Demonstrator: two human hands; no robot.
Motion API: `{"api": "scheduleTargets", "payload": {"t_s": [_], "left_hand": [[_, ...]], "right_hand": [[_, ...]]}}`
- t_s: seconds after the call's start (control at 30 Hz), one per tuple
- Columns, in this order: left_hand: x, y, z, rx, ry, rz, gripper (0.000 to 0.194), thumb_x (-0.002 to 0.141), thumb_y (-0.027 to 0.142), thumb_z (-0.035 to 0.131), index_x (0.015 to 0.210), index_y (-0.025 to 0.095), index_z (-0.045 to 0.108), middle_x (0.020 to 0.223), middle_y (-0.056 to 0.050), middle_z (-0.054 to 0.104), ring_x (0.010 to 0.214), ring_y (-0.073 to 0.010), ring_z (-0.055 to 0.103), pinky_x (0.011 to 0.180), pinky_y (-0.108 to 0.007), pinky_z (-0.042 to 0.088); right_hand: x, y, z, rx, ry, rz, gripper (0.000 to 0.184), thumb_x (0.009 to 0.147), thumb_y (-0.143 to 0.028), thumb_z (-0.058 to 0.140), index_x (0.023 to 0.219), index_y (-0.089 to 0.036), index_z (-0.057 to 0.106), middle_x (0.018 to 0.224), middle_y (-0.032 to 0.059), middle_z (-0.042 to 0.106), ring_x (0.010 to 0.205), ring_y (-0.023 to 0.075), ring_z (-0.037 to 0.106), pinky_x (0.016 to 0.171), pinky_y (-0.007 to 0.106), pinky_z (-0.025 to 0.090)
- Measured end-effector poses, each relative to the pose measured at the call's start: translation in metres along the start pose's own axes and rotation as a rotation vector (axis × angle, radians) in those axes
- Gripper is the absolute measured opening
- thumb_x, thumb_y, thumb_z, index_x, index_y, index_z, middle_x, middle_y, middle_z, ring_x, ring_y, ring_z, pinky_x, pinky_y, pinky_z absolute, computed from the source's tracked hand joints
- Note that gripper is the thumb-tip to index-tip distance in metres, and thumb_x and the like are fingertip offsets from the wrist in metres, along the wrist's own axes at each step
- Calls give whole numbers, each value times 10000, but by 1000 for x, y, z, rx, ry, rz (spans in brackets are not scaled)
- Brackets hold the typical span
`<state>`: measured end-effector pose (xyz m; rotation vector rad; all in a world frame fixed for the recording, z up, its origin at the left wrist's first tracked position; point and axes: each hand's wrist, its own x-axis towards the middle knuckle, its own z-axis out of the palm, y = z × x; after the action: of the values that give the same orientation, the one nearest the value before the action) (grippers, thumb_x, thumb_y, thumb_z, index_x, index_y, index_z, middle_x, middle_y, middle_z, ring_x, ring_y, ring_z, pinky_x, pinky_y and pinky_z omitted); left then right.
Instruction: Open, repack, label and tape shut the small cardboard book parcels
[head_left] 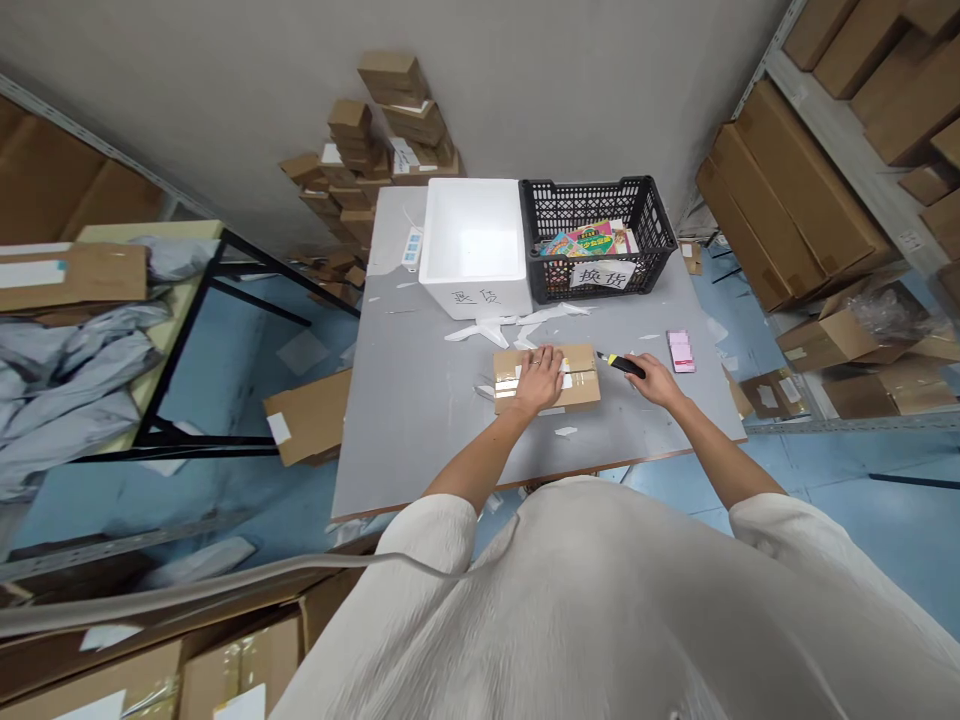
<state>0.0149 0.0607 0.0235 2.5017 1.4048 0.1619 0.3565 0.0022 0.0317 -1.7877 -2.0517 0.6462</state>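
A taped brown cardboard box (584, 388) lies flat on the grey table (420, 400), near its front edge. My left hand (540, 380) rests on top of the box with its fingers spread over the tape and a white label. In my right hand (654, 380) is a yellow and black utility knife (622, 365), its tip pointing left at the box's right end. Whether the blade touches the cardboard I cannot tell. Torn white paper scraps (487, 330) lie just behind the box.
Behind the box stand a white foam bin (474, 285) and a black plastic crate (541, 280) holding colourful packets. A pink card stack (681, 352) lies at the right, a power strip (412, 248) at the back left. Stacked cartons (397, 80) and shelves of boxes surround the table.
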Motion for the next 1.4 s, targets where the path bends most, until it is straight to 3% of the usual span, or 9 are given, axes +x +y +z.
{"api": "scheduleTargets", "payload": {"t_s": [0.2,0.43,0.57,0.7,0.83,1.0,1.13,1.23,1.4], "left_hand": [[-7,-7,-2,-27,-27,-14,675,1104,419,398,1705,129,495,1857,-202,356,1749,-370,279,1429,-639,123],[-50,-34,-12,-11,-44,-14,765,1045,610,599,1689,204,527,1831,-192,408,1731,-401,311,1422,-627,179],[-71,-41,-15,1,-24,15,725,1024,566,666,1652,222,552,1795,-198,458,1695,-404,371,1407,-628,224],[-79,-42,-20,-14,-21,0,532,1063,408,627,1572,255,614,1718,-181,546,1631,-371,456,1386,-595,277],[-80,-40,-29,-18,-67,-31,437,1075,359,624,1505,281,647,1615,-165,606,1551,-358,517,1336,-563,344],[-86,-31,-31,-9,-147,-146,411,1119,417,578,1493,258,638,1367,-189,721,1300,-381,689,1138,-523,508],[-92,-24,-26,-31,-251,-209,449,1163,408,469,1568,235,562,1160,-169,815,1085,-384,785,982,-504,560],[-94,-26,-25,-32,-261,-216,456,1167,388,427,1578,230,546,1161,-168,832,1071,-386,798,954,-503,572],[-92,-46,-28,-52,-178,-260,401,1139,312,455,1507,242,597,1255,-156,819,1139,-349,797,986,-456,583]], "right_hand": [[14,-8,10,53,26,37,532,1055,-520,623,1488,-223,713,1348,167,738,1249,387,700,1113,523,573],[50,-42,15,125,10,-63,490,1011,-489,675,1412,-216,746,1384,163,751,1271,372,702,1149,527,559],[82,-73,28,103,-54,-131,482,992,-438,688,1416,-219,751,1481,159,737,1403,380,657,1219,547,509],[100,-95,47,15,-139,-66,470,972,-426,719,1390,-218,772,1628,167,659,1553,420,551,1295,611,409],[95,-99,58,-15,-157,-23,471,982,-402,706,1411,-214,763,1692,171,604,1602,423,495,1297,621,385],[91,-92,60,-23,-156,-8,450,942,-443,749,1342,-242,795,1705,161,586,1562,469,489,1225,660,435],[97,-93,53,-35,-182,9,403,931,-493,735,1240,-245,811,1543,172,702,1395,485,575,1133,663,483],[97,-95,47,-73,-206,20,386,934,-516,707,1187,-242,806,1362,162,777,1306,465,601,1098,634,482],[81,-92,41,-104,-195,69,395,946,-491,708,1219,-219,795,1336,174,787,1282,426,659,1078,562,513]]}}
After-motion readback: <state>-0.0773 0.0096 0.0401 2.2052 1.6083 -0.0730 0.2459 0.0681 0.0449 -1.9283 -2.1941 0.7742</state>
